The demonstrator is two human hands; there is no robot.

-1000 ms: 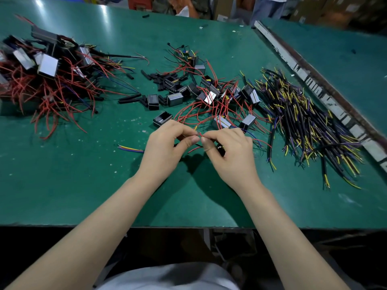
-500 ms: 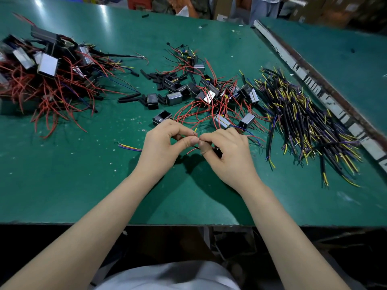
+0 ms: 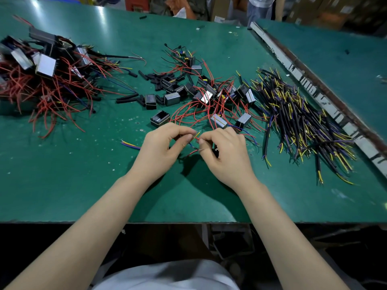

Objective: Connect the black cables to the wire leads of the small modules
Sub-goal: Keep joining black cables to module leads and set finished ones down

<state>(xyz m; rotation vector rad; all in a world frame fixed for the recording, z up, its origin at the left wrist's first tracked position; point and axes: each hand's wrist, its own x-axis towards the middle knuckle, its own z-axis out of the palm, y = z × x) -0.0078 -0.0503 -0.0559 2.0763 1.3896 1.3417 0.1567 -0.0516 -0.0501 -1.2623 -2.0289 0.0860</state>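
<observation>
My left hand (image 3: 161, 147) and my right hand (image 3: 227, 155) meet over the green table (image 3: 62, 185), fingertips almost touching. Between them they pinch thin wire ends (image 3: 196, 136), red and yellow, with a blue strand below. My left hand holds a black cable whose yellow and purple tail (image 3: 129, 144) sticks out to its left. A small black module (image 3: 215, 151) is mostly hidden under my right palm. Loose modules with red leads (image 3: 209, 97) lie just beyond my hands. A heap of black cables (image 3: 303, 122) lies to the right.
A big tangle of modules with red wires (image 3: 41, 76) fills the far left. Short black sleeve pieces (image 3: 155, 80) are scattered in the middle. A metal rail (image 3: 314, 86) runs along the right side. The table's near edge (image 3: 188, 222) is close to my body.
My fingertips have drawn slightly apart, and the red and yellow wire ends now show between them. Both hands stay in about the same spot.
</observation>
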